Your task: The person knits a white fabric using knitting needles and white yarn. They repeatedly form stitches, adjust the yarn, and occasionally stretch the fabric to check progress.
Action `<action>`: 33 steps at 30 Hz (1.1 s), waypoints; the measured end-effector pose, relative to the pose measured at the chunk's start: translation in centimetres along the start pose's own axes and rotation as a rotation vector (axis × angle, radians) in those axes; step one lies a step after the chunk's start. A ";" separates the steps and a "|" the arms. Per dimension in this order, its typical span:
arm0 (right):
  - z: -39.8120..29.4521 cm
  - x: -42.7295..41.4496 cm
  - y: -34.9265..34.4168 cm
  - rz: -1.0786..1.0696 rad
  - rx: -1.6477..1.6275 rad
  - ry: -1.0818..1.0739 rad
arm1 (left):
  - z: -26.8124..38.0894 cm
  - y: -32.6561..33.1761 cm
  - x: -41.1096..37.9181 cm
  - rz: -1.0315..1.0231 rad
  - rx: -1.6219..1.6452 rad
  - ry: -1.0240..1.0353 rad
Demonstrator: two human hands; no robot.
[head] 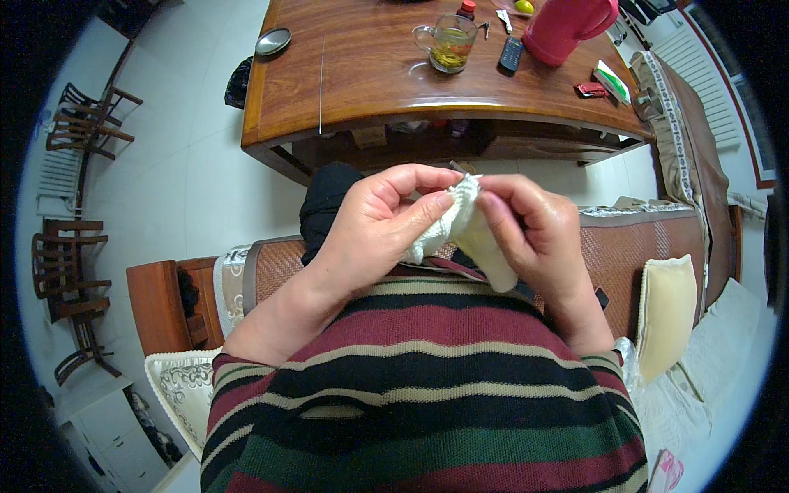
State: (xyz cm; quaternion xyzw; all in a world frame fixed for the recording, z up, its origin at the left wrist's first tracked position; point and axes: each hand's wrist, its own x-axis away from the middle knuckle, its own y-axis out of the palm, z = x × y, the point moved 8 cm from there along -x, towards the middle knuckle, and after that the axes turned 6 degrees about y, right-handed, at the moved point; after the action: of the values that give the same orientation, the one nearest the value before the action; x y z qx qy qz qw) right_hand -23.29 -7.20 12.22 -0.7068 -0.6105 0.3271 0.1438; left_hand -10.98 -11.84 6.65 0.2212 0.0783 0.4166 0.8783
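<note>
A piece of white knitting (461, 217) is pinched between my two hands above my lap. My left hand (385, 222) grips its left edge, with thumb and forefinger close to the upper stitches. On the other side my right hand (535, 215) holds the top right edge, its fingertips almost meeting the left ones. A thin pale needle tip (475, 176) shows between the fingertips; most of the needle is hidden by the hands and knitting. The lower part of the knitting hangs towards my striped sweater (425, 345).
Ahead stands a wooden table (370, 74) bearing a long thin needle (321, 86), a glass mug of tea (453, 46), a remote control (510, 54), a pink jug (561, 31) and a metal lid (273, 42). Cushions (667, 314) lie on the sofa; wooden chairs (71, 259) stand at left.
</note>
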 end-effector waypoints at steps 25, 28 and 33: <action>0.4 0.6 2.0 -0.038 -0.055 0.105 | -0.6 -0.9 -0.1 0.071 -0.024 0.101; 0.3 0.0 1.8 -0.048 0.046 0.122 | -0.3 -1.1 -0.2 0.045 -0.123 0.162; -1.4 -2.0 1.7 -0.106 0.037 -0.165 | -0.3 -0.6 0.0 0.004 -0.168 0.145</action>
State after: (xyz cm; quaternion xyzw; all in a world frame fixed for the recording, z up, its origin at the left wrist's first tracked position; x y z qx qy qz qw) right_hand -21.17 -9.24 12.76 -0.6415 -0.6505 0.3874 0.1231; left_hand -10.62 -12.07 6.10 0.1163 0.1061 0.4382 0.8850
